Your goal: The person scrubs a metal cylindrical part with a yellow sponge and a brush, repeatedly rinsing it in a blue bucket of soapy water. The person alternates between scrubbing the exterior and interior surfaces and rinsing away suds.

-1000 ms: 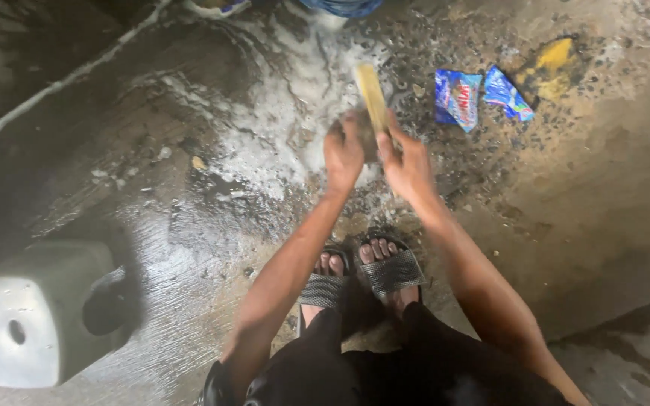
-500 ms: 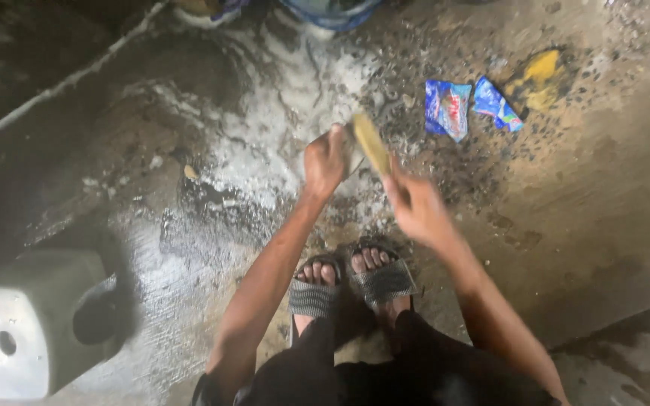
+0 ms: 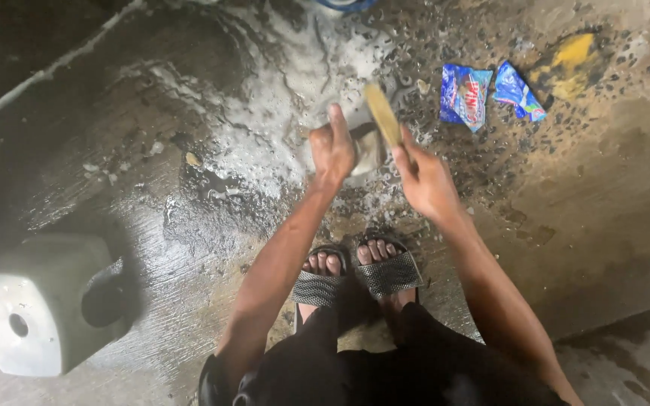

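Beyond the suds on the wet concrete lie two torn blue sachets [image 3: 466, 94], flat and crumpled. Left hand [image 3: 332, 146] is fisted around a soapy grey cloth [image 3: 368, 150]; right hand [image 3: 424, 177] clamps a yellowish brush [image 3: 383, 113], apparently, now tilted more upright than a moment ago.

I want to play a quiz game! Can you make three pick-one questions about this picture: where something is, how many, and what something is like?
1. Where are the blue packets?
A. On the ground beyond the right hand
B. On the white stool
C. Under the sandals

2. How many blue packets are there?
A. One
B. Two
C. Five

3. What is the floor like before the hands?
A. Dry and dusty
B. Wet and soapy
C. Grassy

Answers: 1 A, they lie up and right of that hand. 2 B, two lie side by side. 3 B, white foam spreads around the left hand.
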